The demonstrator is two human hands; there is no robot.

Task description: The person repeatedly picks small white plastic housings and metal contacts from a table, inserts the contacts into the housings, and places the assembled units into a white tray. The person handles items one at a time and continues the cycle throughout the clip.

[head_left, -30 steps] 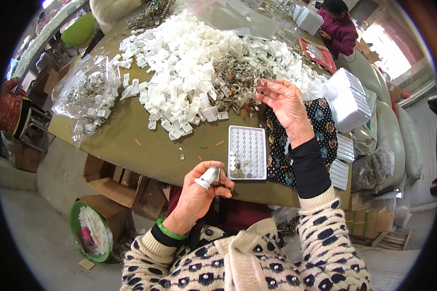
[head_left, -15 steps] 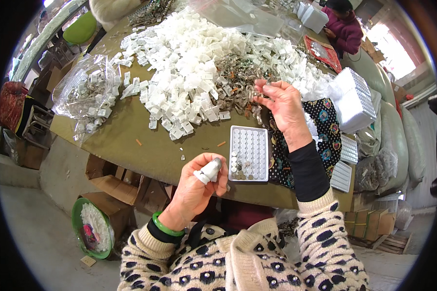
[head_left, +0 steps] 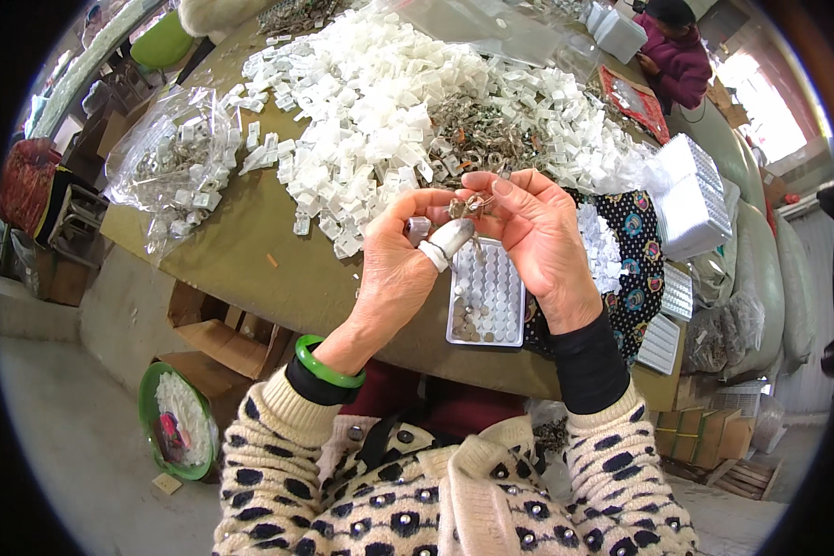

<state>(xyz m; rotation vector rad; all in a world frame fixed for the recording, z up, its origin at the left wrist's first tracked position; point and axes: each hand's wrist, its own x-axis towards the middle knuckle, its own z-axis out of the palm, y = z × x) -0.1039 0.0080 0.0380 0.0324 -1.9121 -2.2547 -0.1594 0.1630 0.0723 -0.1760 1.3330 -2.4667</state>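
My left hand (head_left: 394,264) and my right hand (head_left: 551,246) meet above the table's front part, fingertips close together. Between them is a small tangle of thin metal pieces (head_left: 470,206), pinched by the fingers of both; their exact kind is too small to make out. White wrapping with a grey tip covers my left thumb (head_left: 447,243). A small clear-and-grey piece (head_left: 419,229) sits in the crook of the left fingers. Right below the hands lies a white plastic tray (head_left: 487,344) with rows of round wells; several little round discs (head_left: 468,320) rest in its near left part.
A big heap of white plastic pieces (head_left: 361,120) covers the table (head_left: 222,264), with metal bits (head_left: 477,139) beside it. A clear bag (head_left: 171,157) lies left. Stacked white trays (head_left: 690,199) and dark patterned cloth (head_left: 641,232) are right. Another person (head_left: 681,56) sits far right.
My right hand has come back from the metal bits toward me. My left hand has risen to meet it, and both now finger the small metal pieces.
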